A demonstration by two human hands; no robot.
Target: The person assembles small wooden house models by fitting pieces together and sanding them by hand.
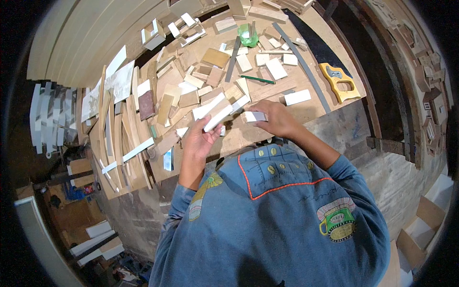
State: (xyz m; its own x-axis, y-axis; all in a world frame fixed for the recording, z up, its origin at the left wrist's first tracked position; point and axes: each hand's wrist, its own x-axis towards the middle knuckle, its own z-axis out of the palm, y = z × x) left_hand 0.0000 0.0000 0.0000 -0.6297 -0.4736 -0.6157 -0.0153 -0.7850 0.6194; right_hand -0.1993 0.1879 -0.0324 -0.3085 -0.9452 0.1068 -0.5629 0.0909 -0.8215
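My left hand (203, 137) is closed around the near end of a wooden block with white faces (219, 113), held tilted above the bench near its front edge. To the right of it, my right hand (278, 119) grips a small white and grey block (254, 116), fingers bent over its right end. The two blocks are apart. A white-topped wooden block (297, 97) lies just beyond my right hand. Further in, a dark green pencil (258, 79) rests on the wooden bench top (229, 138). Part of the left block's underside is hidden.
A handsaw with a yellow handle (339, 83) lies at the right edge beside a long grey metal strip (301, 67). A green plastic cup (247, 36) stands at the back. Several wooden strips (122, 138) lie at left, near a dark brown block (147, 105). Offcuts crowd the middle.
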